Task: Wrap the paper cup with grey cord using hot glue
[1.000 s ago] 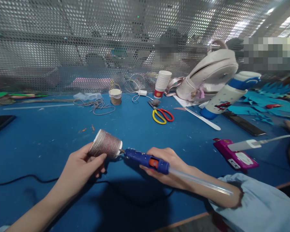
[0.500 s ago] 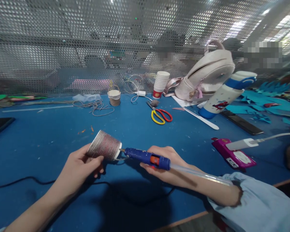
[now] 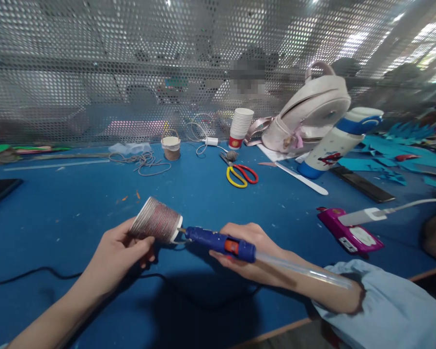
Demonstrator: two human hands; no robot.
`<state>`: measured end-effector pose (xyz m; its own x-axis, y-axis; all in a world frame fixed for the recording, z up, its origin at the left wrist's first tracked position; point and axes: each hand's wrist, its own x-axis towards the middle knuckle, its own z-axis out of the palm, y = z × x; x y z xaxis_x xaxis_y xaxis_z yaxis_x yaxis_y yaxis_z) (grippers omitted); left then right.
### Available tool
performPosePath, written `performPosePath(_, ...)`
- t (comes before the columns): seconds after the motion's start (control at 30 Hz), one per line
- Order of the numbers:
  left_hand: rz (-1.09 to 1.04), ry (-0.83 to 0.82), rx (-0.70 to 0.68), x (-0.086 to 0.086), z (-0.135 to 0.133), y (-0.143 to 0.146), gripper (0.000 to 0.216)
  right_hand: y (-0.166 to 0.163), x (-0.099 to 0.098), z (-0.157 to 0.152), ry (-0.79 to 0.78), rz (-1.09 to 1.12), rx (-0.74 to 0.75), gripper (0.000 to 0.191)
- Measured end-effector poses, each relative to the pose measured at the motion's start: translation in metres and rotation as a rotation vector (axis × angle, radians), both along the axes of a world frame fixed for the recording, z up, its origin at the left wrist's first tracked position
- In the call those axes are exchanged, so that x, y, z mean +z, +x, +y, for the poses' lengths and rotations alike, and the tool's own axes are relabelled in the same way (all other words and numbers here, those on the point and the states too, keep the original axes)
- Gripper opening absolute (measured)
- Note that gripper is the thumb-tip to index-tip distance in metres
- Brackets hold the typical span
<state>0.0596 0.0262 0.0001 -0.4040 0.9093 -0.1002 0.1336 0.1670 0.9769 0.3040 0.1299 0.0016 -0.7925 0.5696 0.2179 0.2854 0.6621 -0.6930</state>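
Blue glue gun [image 3: 205, 238] fills the curled fingers of the right hand [image 3: 265, 243], its nozzle [image 3: 182, 230] at the white-edged end of a cord-wrapped cup [image 3: 158, 220] pinched by the left hand [image 3: 118, 249]; beyond those fingers lie scissors [image 3: 233, 166], then stacked cups [image 3: 241, 126].

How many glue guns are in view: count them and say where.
1. The blue plastic glue gun is in the right hand, its nozzle by the white end of the grey-and-red string-wrapped cup in the left hand. No other shows.
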Motion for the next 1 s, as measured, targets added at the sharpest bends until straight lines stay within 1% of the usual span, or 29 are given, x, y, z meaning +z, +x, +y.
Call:
performPosePath(0.1,0.010,0.001,-0.042,-0.0033,0.0003,-0.0032,0.015,-0.0015,0.0059,0.0019,-0.025,-0.047,-0.090,0.021)
performPosePath(0.17,0.020,0.006,-0.043,-0.0044,0.0003,-0.0035,0.015,-0.0022,0.0086,0.0026,-0.045,-0.067,-0.111,0.022)
performPosePath(0.27,0.022,0.008,-0.007,-0.0033,-0.0004,-0.0011,0.015,-0.0019,0.0083,0.0024,-0.044,-0.062,-0.090,0.023)
performPosePath(0.43,0.016,-0.007,0.001,0.0005,-0.0017,0.0029,0.016,0.0006,0.0043,0.0007,-0.010,-0.040,-0.041,0.022)
performPosePath(0.6,0.024,-0.017,-0.005,0.0028,-0.0017,0.0031,0.016,0.0018,0.0057,0.0010,0.007,-0.040,-0.031,0.020)
performPosePath(0.77,0.026,-0.008,-0.013,0.0016,-0.0017,0.0020,0.016,0.0017,0.0059,0.0004,-0.038,-0.049,-0.034,0.021)
performPosePath(0.83,0.027,-0.009,-0.004,0.0010,-0.0018,0.0020,0.017,0.0017,0.0039,-0.0005,-0.053,-0.046,-0.030,0.020)
performPosePath(0.93,0.026,-0.016,0.009,0.0008,-0.0017,0.0025,0.017,0.0018,0.0012,-0.0014,-0.061,-0.029,0.017,0.016)
performPosePath(1.0,0.019,-0.013,0.011,0.0009,-0.0017,0.0030,0.017,0.0016,0.0015,-0.0013,-0.053,-0.015,0.014,0.016)
